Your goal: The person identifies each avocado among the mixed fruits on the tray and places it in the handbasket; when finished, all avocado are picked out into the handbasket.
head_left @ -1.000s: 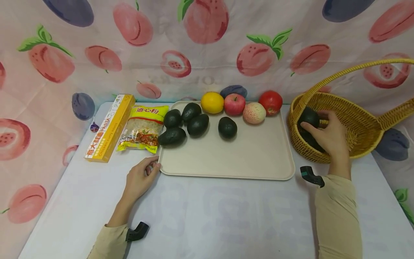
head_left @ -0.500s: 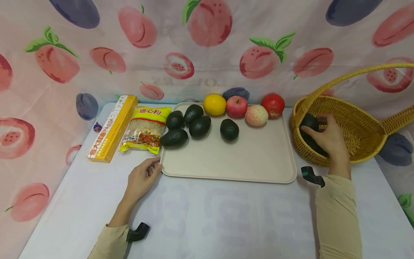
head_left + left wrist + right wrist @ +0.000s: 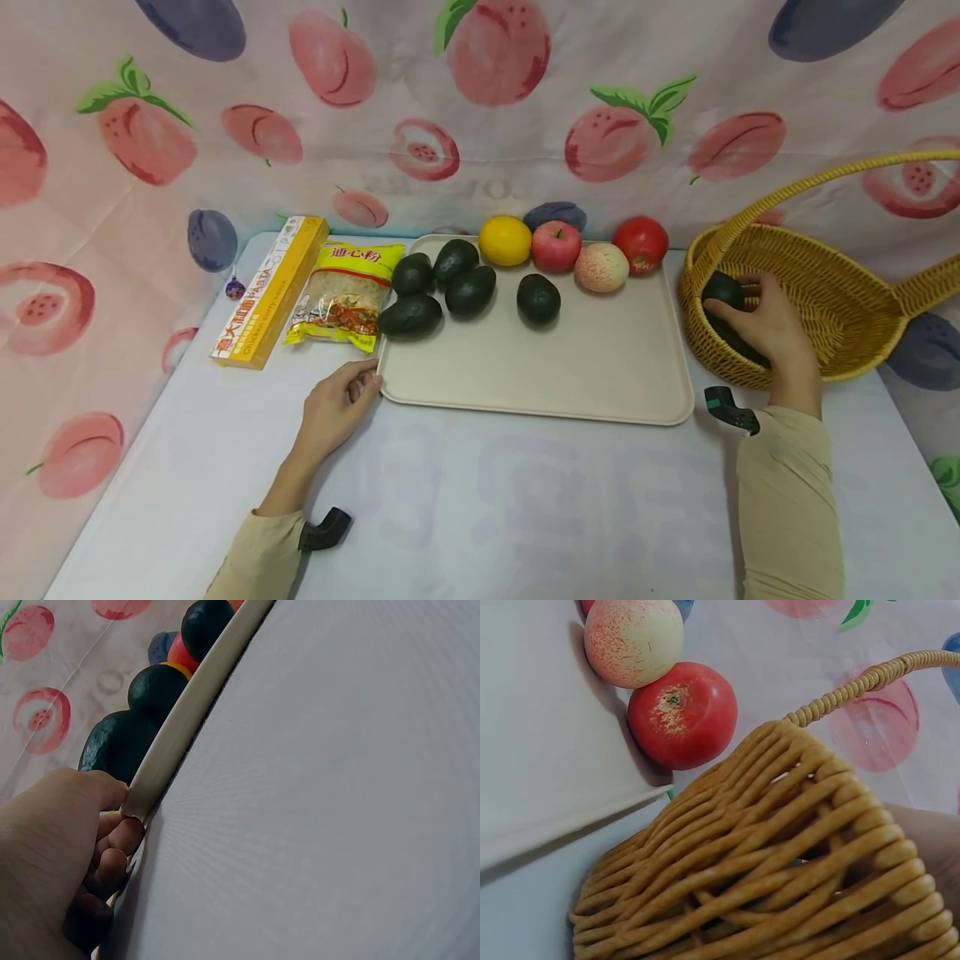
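Note:
My left hand (image 3: 337,408) pinches the front left corner of the beige tray (image 3: 540,379), thumb at the rim and fingers curled below it in the left wrist view. Several dark green avocados (image 3: 470,292) lie at the tray's left, with another avocado (image 3: 538,299) nearer the middle. Inside the wicker basket (image 3: 847,275), my right hand (image 3: 772,325) grips an avocado (image 3: 723,288) between thumb and fingers, by the left wall. A second dark green item (image 3: 738,340) lies under that hand. The basket wall (image 3: 765,862) hides most of this hand in the right wrist view.
Along the tray's back edge sit a lemon (image 3: 505,241), an apple (image 3: 556,247), a peach (image 3: 602,267) and a tomato (image 3: 641,244). Left of the tray are a macaroni bag (image 3: 347,292) and a yellow pasta box (image 3: 272,292). The basket's tall handle (image 3: 825,177) arches above it.
The head view has shifted slightly, so the whole scene sits a little further right. Both hands keep their places, the left at the tray corner and the right in the basket.

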The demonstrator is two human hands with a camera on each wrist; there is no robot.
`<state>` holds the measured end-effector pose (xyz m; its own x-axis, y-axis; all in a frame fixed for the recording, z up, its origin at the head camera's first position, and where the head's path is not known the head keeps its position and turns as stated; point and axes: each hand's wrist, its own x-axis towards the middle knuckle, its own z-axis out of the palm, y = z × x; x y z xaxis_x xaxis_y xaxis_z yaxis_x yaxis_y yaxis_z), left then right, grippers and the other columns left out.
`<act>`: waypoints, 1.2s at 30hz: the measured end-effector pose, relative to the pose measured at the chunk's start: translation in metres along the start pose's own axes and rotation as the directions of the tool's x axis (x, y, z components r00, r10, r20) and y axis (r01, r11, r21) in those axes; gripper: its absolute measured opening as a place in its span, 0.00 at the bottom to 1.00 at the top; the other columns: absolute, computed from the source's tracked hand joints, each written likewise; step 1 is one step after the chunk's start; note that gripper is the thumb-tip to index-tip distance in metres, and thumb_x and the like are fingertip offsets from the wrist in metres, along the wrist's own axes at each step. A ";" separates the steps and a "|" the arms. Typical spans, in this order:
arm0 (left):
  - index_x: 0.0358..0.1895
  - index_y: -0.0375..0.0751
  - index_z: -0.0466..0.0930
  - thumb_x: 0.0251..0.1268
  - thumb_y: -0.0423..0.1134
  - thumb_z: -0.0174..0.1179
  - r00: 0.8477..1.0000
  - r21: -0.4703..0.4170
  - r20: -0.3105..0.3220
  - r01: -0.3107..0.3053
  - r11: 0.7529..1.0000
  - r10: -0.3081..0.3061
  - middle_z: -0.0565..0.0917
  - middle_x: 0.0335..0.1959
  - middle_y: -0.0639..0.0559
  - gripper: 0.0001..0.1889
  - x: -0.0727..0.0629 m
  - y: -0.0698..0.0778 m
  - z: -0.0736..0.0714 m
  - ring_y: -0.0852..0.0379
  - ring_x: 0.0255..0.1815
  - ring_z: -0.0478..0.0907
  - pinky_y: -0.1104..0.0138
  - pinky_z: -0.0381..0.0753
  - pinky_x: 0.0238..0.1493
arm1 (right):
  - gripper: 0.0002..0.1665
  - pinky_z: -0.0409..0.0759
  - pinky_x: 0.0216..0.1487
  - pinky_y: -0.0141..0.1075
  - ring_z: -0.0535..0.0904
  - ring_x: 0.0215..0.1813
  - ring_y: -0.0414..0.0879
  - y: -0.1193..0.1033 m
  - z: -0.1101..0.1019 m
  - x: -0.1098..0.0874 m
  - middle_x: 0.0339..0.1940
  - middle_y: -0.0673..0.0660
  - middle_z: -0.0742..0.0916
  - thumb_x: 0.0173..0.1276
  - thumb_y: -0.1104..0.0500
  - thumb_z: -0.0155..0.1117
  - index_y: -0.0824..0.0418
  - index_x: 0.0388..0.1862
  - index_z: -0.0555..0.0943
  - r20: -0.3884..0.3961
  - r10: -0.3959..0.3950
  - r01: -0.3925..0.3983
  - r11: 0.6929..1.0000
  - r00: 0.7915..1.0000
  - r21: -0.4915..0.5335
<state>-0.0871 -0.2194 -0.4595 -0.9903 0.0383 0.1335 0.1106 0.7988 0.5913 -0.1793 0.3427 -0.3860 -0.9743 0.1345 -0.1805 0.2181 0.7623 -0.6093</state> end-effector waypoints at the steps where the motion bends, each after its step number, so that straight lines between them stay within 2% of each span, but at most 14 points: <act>1: 0.53 0.48 0.80 0.66 0.48 0.57 1.000 0.000 0.001 0.001 1.000 -0.001 0.77 0.29 0.56 0.16 0.000 0.000 0.000 0.61 0.27 0.68 0.70 0.63 0.26 | 0.54 0.60 0.60 0.62 0.61 0.64 0.72 0.000 0.000 0.000 0.64 0.79 0.65 0.64 0.35 0.55 0.70 0.72 0.48 -0.003 -0.005 0.005 1.000 1.000 0.004; 9: 0.53 0.48 0.79 0.66 0.49 0.57 1.000 -0.003 0.010 0.014 1.000 -0.014 0.76 0.30 0.56 0.17 0.000 0.000 0.000 0.61 0.27 0.68 0.70 0.63 0.27 | 0.47 0.63 0.60 0.60 0.64 0.63 0.71 -0.003 -0.003 -0.004 0.66 0.76 0.66 0.66 0.42 0.56 0.70 0.71 0.52 -0.097 -0.072 0.079 0.994 0.993 0.073; 12: 0.54 0.48 0.79 0.66 0.50 0.56 1.000 -0.004 0.020 0.019 1.000 -0.019 0.76 0.30 0.56 0.17 0.000 0.000 0.000 0.60 0.28 0.68 0.70 0.63 0.27 | 0.45 0.66 0.57 0.56 0.66 0.63 0.68 -0.006 -0.007 -0.010 0.64 0.73 0.68 0.66 0.42 0.56 0.68 0.71 0.56 -0.132 -0.078 0.090 0.992 0.988 0.089; 14: 0.54 0.48 0.79 0.66 0.50 0.56 0.999 -0.005 0.027 0.024 1.000 -0.024 0.76 0.30 0.56 0.17 0.000 0.001 -0.001 0.60 0.28 0.68 0.69 0.63 0.27 | 0.43 0.69 0.53 0.46 0.67 0.62 0.65 -0.008 -0.010 -0.014 0.64 0.71 0.69 0.67 0.41 0.55 0.66 0.70 0.57 -0.151 -0.078 0.091 0.992 0.985 0.085; 17: 0.55 0.48 0.79 0.66 0.50 0.56 0.999 -0.008 0.035 0.033 0.999 -0.033 0.76 0.30 0.55 0.18 0.000 0.002 -0.002 0.60 0.28 0.68 0.69 0.63 0.27 | 0.41 0.68 0.46 0.32 0.68 0.60 0.61 -0.012 -0.015 -0.019 0.63 0.67 0.70 0.67 0.41 0.55 0.63 0.70 0.59 -0.179 -0.078 0.094 0.992 0.981 0.082; 19: 0.55 0.48 0.79 0.66 0.50 0.56 0.999 -0.008 0.035 0.034 0.999 -0.034 0.76 0.30 0.55 0.18 0.000 0.002 -0.002 0.60 0.28 0.68 0.69 0.63 0.27 | 0.39 0.66 0.44 0.27 0.70 0.57 0.52 -0.015 -0.017 -0.021 0.63 0.63 0.71 0.67 0.41 0.55 0.61 0.69 0.62 -0.209 -0.072 0.091 0.992 0.975 0.085; 22: 0.54 0.48 0.79 0.66 0.50 0.56 0.999 -0.007 0.030 0.028 1.000 -0.027 0.76 0.29 0.55 0.17 0.001 0.001 -0.002 0.60 0.28 0.68 0.69 0.63 0.27 | 0.35 0.70 0.51 0.30 0.70 0.52 0.38 -0.020 -0.020 -0.026 0.61 0.57 0.72 0.67 0.43 0.55 0.58 0.68 0.64 -0.249 -0.066 0.096 0.989 0.966 0.110; 25: 0.54 0.48 0.79 0.66 0.49 0.56 0.999 -0.007 0.024 0.023 1.000 -0.023 0.76 0.29 0.55 0.17 0.001 0.001 -0.002 0.60 0.27 0.68 0.69 0.63 0.27 | 0.31 0.70 0.58 0.34 0.69 0.50 0.30 -0.026 -0.020 -0.029 0.58 0.51 0.74 0.67 0.45 0.56 0.53 0.66 0.67 -0.300 -0.071 0.116 0.984 0.951 0.133; 28: 0.54 0.47 0.79 0.66 0.49 0.56 1.000 -0.007 0.022 0.021 1.000 -0.021 0.76 0.29 0.55 0.17 0.001 0.002 -0.002 0.60 0.27 0.68 0.69 0.63 0.27 | 0.28 0.70 0.56 0.30 0.71 0.51 0.30 -0.031 -0.020 -0.033 0.55 0.46 0.75 0.66 0.47 0.58 0.50 0.64 0.69 -0.347 -0.097 0.154 0.978 0.933 0.141; 31: 0.54 0.47 0.79 0.66 0.49 0.57 1.000 -0.009 0.020 0.021 1.000 -0.021 0.76 0.29 0.55 0.17 0.001 0.003 -0.002 0.60 0.27 0.68 0.69 0.63 0.27 | 0.27 0.70 0.55 0.27 0.71 0.51 0.28 -0.034 -0.020 -0.035 0.54 0.43 0.76 0.66 0.48 0.59 0.48 0.63 0.70 -0.364 -0.114 0.174 0.975 0.925 0.137; 36: 0.54 0.47 0.79 0.66 0.49 0.57 1.000 -0.007 0.017 0.021 1.000 -0.021 0.76 0.29 0.55 0.17 0.001 0.003 -0.002 0.60 0.27 0.68 0.69 0.63 0.27 | 0.26 0.70 0.55 0.26 0.72 0.52 0.31 -0.041 -0.019 -0.040 0.56 0.46 0.77 0.66 0.49 0.59 0.48 0.63 0.71 -0.366 -0.154 0.208 0.972 0.918 0.112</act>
<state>-0.0872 -0.2183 -0.4557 -0.9937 0.0318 0.1076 0.0904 0.7952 0.5996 -0.1505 0.3177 -0.3388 -0.9481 0.2380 0.2108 0.0158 0.6976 -0.7163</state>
